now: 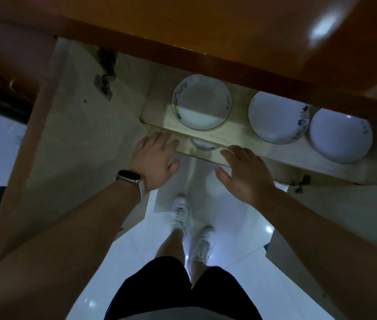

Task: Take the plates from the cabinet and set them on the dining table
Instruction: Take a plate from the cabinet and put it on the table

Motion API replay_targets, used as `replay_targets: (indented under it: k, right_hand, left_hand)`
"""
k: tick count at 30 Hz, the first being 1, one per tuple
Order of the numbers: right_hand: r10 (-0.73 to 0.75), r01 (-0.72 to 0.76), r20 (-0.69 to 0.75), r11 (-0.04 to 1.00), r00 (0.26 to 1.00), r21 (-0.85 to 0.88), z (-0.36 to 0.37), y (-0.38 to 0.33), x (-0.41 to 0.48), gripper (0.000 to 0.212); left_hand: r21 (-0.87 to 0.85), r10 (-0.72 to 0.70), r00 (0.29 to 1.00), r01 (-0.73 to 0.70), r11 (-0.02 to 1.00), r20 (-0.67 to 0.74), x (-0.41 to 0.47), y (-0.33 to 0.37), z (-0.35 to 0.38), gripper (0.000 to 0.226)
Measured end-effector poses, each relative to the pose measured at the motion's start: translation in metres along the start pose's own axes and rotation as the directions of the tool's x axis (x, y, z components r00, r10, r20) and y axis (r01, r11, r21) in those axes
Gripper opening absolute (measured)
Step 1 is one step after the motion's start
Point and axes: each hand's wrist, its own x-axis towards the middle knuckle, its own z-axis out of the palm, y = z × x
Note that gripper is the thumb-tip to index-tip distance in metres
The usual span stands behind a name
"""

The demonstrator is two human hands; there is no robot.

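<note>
Both hands reach toward the open cabinet with nothing in them: the left hand (154,159), a watch (129,177) on its wrist, and the right hand (245,174) are spread flat, fingers loose and apart, hovering at the front edge of the shelf (240,135). Three plates sit on that shelf beyond the fingers: the nearest plate (201,102) lies just past and between the two sets of fingertips, the middle plate (277,117) is further out beyond the right fingers, and the far plate (341,136) is past that, its edge close against the middle one. A smaller dish (203,144) shows on a lower level just beyond the fingertips, partly hidden by the shelf edge. The step in hand looks like the first pick, and the nearest plate is the sensible target. To do it well, the fingers should slide under opposite rims while the thumbs press on top, then lift straight up before drawing back, so the rim clears the shelf lip. The light is dim, so a slow approach seems wise.
</note>
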Motion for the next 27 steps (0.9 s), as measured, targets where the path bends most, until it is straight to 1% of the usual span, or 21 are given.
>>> replay_targets:
  k: [3, 5, 7, 10, 12, 14, 16, 19, 21, 23, 26, 27]
  right_hand:
    - [0.015, -0.014, -0.024, 0.999, 1.0, 0.041, 0.011, 0.005, 0.025, 0.054]
    - [0.089, -0.083, -0.029, 0.985, 0.996, 0.15, 0.018, 0.007, 0.043, 0.052]
    - [0.18, -0.164, -0.031, 0.943, 0.983, 0.289, 0.026, 0.009, 0.06, 0.051]
    - [0.276, -0.24, -0.031, 0.882, 0.961, 0.406, 0.04, 0.014, 0.086, 0.05]
    - [0.357, -0.313, -0.005, 0.824, 0.934, 0.472, 0.048, 0.02, 0.103, 0.049]
    - [0.424, -0.37, 0.023, 0.761, 0.905, 0.533, 0.056, 0.026, 0.118, 0.049]
    - [0.465, -0.397, 0.038, 0.705, 0.884, 0.587, 0.065, 0.031, 0.13, 0.048]
    - [0.5, -0.414, 0.05, 0.652, 0.864, 0.635, 0.075, 0.035, 0.148, 0.049]
    - [0.516, -0.402, 0.071, 0.567, 0.854, 0.719, 0.08, 0.036, 0.16, 0.053]
    - [0.521, -0.387, 0.105, 0.468, 0.847, 0.795, 0.083, 0.038, 0.17, 0.055]
    - [0.528, -0.379, 0.162, 0.334, 0.834, 0.863, 0.084, 0.038, 0.182, 0.04]
    - [0.53, -0.375, 0.186, 0.273, 0.827, 0.886, 0.084, 0.036, 0.185, 0.035]
  left_hand:
    - [-0.061, -0.062, 0.998, 0.061, 0.996, -0.019, 0.023, -0.009, 0.01, 0.057]
    - [-0.157, -0.149, 0.988, 0.142, 0.977, -0.029, 0.04, -0.012, 0.018, 0.056]
    - [-0.271, -0.235, 0.972, 0.225, 0.936, -0.007, 0.06, -0.015, 0.027, 0.056]
    - [-0.424, -0.352, 0.935, 0.336, 0.841, 0.042, 0.087, -0.019, 0.043, 0.052]
    - [-0.51, -0.414, 0.905, 0.401, 0.761, 0.095, 0.103, -0.022, 0.053, 0.05]
    - [-0.597, -0.46, 0.877, 0.447, 0.667, 0.143, 0.118, -0.027, 0.065, 0.042]
    - [-0.679, -0.494, 0.859, 0.442, 0.586, 0.133, 0.131, -0.032, 0.076, 0.03]
    - [-0.717, -0.525, 0.847, 0.415, 0.56, 0.08, 0.145, -0.038, 0.085, 0.031]
    - [-0.722, -0.55, 0.83, 0.436, 0.537, 0.092, 0.154, -0.038, 0.086, 0.024]
    - [-0.733, -0.562, 0.82, 0.448, 0.512, 0.108, 0.162, -0.039, 0.086, 0.021]
    - [-0.772, -0.509, 0.853, 0.397, 0.496, 0.112, 0.174, -0.043, 0.089, 0.027]
    - [-0.78, -0.494, 0.861, 0.392, 0.488, 0.123, 0.176, -0.044, 0.089, 0.028]
